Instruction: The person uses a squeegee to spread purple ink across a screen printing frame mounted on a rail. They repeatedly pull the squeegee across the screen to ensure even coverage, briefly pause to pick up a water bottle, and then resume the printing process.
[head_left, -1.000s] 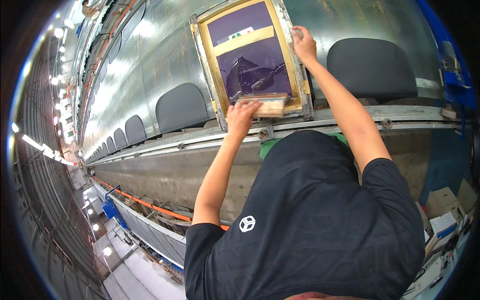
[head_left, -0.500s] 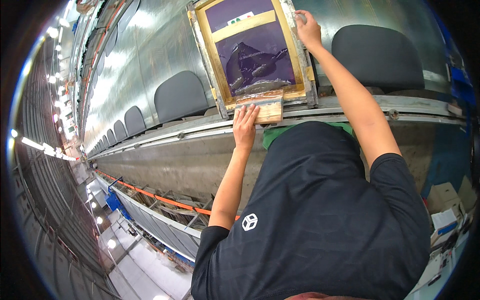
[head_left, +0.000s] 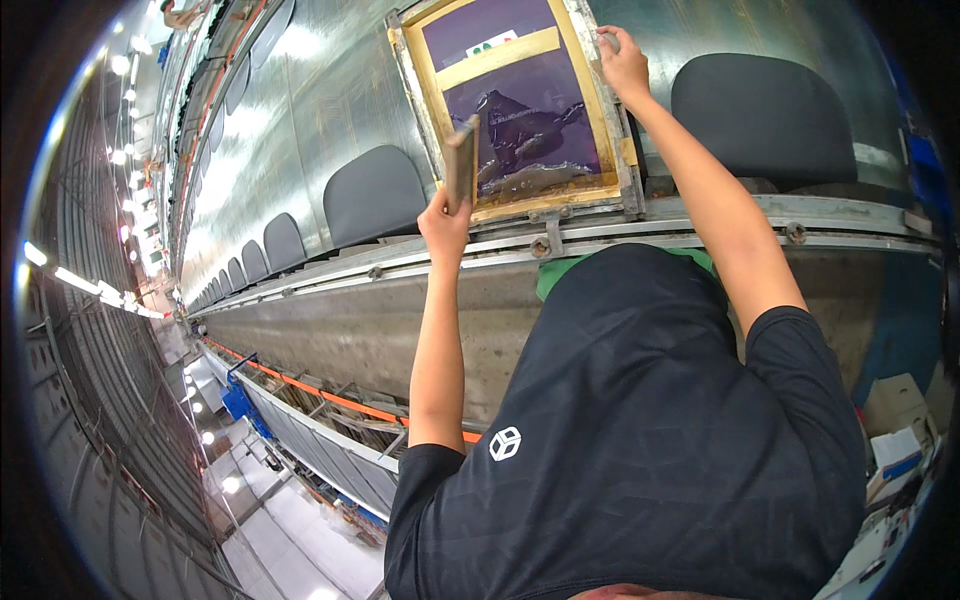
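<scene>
A screen printing frame (head_left: pixel 630 178) lies on the long table ahead of me. Dark glossy ink (head_left: pixel 525 135) is pooled on its purple mesh, with a wet band along the near end. My left hand (head_left: pixel 446 228) is closed around a wooden squeegee (head_left: pixel 460 165), which is raised on edge over the frame's near left side. My right hand (head_left: pixel 624 68) grips the frame's far right edge, its fingers bent against the rail. Yellowish tape (head_left: pixel 497 60) crosses the mesh towards the far end.
Dark rounded panels (head_left: pixel 765 118) lie along the metal table (head_left: pixel 370 90), one on the right and a row receding left. A metal rail (head_left: pixel 500 240) with bolts runs along the near edge. White boxes (head_left: pixel 895 450) stand at the lower right.
The squeegee has come up from the frame's near end and moved left, turned from lying crosswise to standing on edge. My left hand has closed around it; my right hand stays at the frame.
</scene>
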